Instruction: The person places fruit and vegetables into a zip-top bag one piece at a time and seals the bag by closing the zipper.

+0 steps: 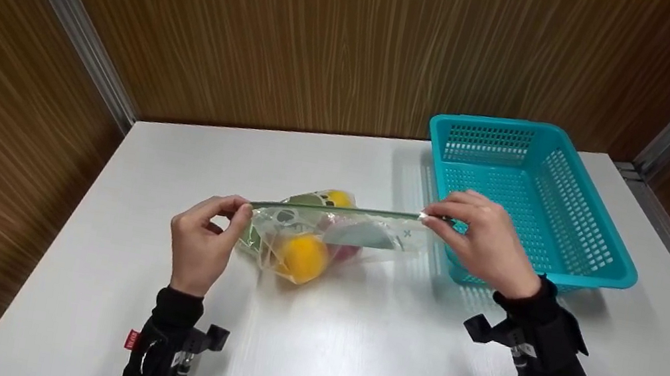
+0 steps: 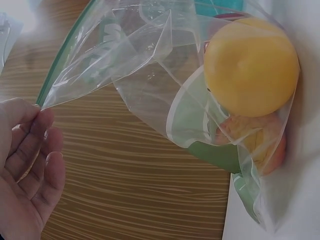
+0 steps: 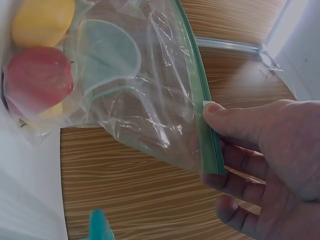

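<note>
A clear zip bag [image 1: 410, 244] with a green zip strip [image 1: 338, 209] is stretched between both hands. My left hand [image 1: 201, 244] pinches the left end of the strip between thumb and forefinger. At the opposite end, my right hand [image 1: 491, 243] pinches the strip, its thumb against a small white slider [image 3: 206, 103]. Low in the bag lie a round yellow-orange fruit [image 2: 252, 67], a red apple-like fruit [image 3: 39, 80] and a second yellow fruit [image 1: 340, 199]. Pale green printed patches [image 3: 110, 52] on the bag partly cover the view inside.
A teal plastic basket [image 1: 600, 210] with perforated walls stands at the back right, just beyond my right hand. White tabletop [image 1: 322, 354] extends below the bag. Wood-grain panels [image 1: 299, 34] enclose the back and sides.
</note>
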`<state>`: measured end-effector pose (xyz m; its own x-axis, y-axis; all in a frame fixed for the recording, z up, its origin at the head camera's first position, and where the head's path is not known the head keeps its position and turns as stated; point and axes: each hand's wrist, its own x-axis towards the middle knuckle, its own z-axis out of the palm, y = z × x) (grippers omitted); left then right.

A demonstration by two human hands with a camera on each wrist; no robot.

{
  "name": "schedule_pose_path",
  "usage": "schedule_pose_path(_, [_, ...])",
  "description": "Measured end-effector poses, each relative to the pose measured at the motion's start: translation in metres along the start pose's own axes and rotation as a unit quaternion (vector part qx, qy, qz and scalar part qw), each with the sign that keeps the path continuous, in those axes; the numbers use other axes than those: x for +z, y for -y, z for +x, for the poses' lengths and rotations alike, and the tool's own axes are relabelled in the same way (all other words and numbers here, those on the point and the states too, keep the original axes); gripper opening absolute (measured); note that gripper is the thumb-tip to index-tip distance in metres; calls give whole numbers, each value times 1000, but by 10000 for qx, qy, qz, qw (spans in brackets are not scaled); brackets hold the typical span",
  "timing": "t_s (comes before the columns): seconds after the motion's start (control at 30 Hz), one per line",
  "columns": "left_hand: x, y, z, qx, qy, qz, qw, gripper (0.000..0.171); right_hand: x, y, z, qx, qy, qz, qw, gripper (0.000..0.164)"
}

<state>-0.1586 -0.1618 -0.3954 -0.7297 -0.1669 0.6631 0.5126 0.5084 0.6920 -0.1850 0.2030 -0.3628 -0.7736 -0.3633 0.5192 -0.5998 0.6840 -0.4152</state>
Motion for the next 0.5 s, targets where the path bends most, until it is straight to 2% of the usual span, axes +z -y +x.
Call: schedule_pose_path(0.5, [-3, 0, 0, 4, -88, 122, 9999, 6, -13, -12, -7, 530, 274, -11, 9982, 18])
